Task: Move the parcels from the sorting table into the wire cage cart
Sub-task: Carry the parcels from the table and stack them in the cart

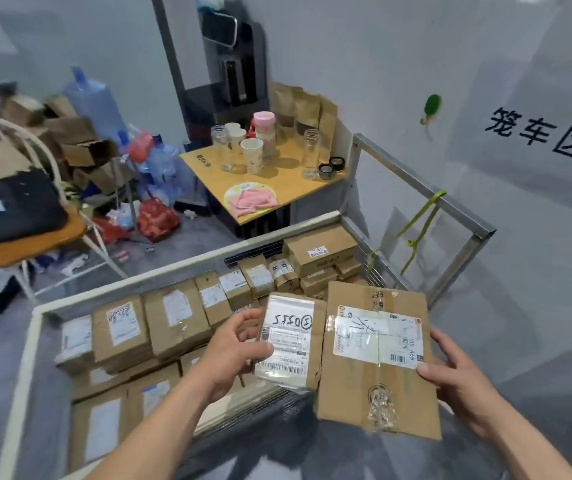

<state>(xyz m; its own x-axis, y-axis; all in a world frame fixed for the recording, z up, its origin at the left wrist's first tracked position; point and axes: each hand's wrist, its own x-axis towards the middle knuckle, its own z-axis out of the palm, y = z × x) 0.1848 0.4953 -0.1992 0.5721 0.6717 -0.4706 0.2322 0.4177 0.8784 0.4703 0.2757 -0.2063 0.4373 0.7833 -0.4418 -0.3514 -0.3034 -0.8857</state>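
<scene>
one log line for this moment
left hand: holds small brown parcel | right hand: holds flat cardboard parcel | over wire cage cart

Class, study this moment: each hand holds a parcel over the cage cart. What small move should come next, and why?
Probably lower the smaller parcel in the left hand onto the bare wire floor just beneath it: packed boxes fill the cart's far side, and the right hand holds the flat parcel.

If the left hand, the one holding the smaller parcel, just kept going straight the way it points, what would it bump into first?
Probably the row of brown cardboard parcels standing inside the wire cage cart. The left hand, gripping the small white-labelled parcel, points forward over them; depth is hard to judge.
</scene>
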